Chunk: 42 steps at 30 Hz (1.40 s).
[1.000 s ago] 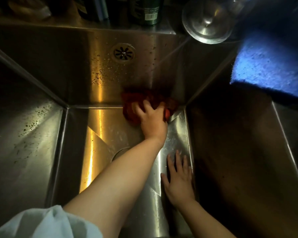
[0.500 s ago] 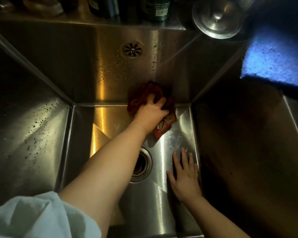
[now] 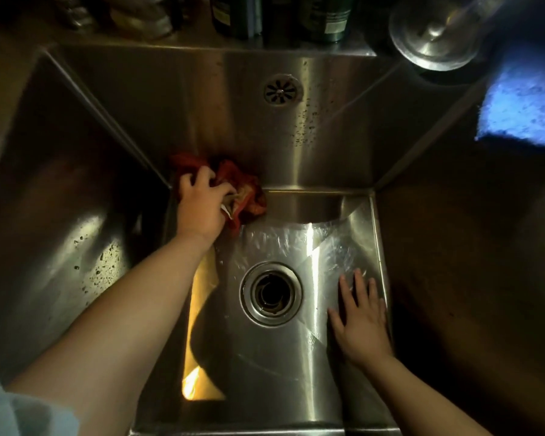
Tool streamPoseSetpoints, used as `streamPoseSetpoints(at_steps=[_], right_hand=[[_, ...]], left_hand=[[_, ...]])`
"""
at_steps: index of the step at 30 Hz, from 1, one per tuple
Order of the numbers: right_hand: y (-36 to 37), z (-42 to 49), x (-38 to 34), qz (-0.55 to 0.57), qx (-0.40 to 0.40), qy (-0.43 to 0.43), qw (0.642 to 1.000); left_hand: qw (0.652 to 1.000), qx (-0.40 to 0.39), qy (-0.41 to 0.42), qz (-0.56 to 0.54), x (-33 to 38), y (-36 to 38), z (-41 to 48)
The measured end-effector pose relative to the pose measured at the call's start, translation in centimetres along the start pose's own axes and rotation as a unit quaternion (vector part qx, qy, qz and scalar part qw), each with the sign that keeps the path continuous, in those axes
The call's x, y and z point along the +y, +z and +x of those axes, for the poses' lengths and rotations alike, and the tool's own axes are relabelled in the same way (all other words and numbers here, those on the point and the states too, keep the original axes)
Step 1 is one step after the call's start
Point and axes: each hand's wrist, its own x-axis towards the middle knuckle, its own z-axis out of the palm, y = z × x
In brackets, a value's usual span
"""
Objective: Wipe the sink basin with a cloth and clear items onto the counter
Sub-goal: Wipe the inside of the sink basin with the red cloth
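Observation:
I look down into a deep stainless steel sink basin (image 3: 296,357). My left hand (image 3: 202,206) is shut on a crumpled red cloth (image 3: 249,190) and presses it into the far left corner of the basin floor, against the back wall. My right hand (image 3: 361,319) lies flat with fingers spread on the basin floor near the right wall, holding nothing. The round drain (image 3: 271,294) sits open between my two arms. Wet streaks show on the floor beyond the drain.
An overflow grille (image 3: 282,91) is set in the back wall. Dark bottles (image 3: 323,17) stand on the ledge behind the sink. A round metal lid (image 3: 434,36) rests at the back right corner. A blue sponge (image 3: 526,108) lies on the right rim.
My left hand has slid the red cloth leftward along the back edge, from the far right part of the floor to the far left corner. The drain is now uncovered. My right hand stayed put.

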Motion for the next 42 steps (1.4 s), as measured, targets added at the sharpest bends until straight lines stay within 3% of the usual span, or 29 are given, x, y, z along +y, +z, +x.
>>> streamPoseSetpoints(at_steps=[7,14,21,32,37,42], right_hand=[[-0.6,0.2,0.4,0.019,-0.011,-0.012,1.000],[-0.5,-0.4,1.4,0.015,-0.053,-0.053,0.997],[1.0,-1.5,0.8,-0.022,-0.053,-0.052,0.997],[-0.9,-3.0,0.8,-0.014,-0.100,-0.037,0.994],[-3.5,-3.4,0.1,0.023,0.063,-0.011,0.998],[-5.7,-0.4,-0.7,0.036,0.129,-0.056,0.989]], left_hand=[[0.989,0.010,-0.102,-0.106,3.3,1.2,-0.7],[0.974,-0.039,-0.064,-0.212,12.4,4.3,-1.5],[0.924,-0.118,0.011,-0.364,19.8,6.1,-2.4],[0.943,-0.238,0.194,-0.126,18.0,5.5,-4.2],[0.923,-0.261,0.282,-0.033,13.7,4.4,-3.9],[0.949,-0.256,0.178,0.047,8.6,4.3,-5.3]])
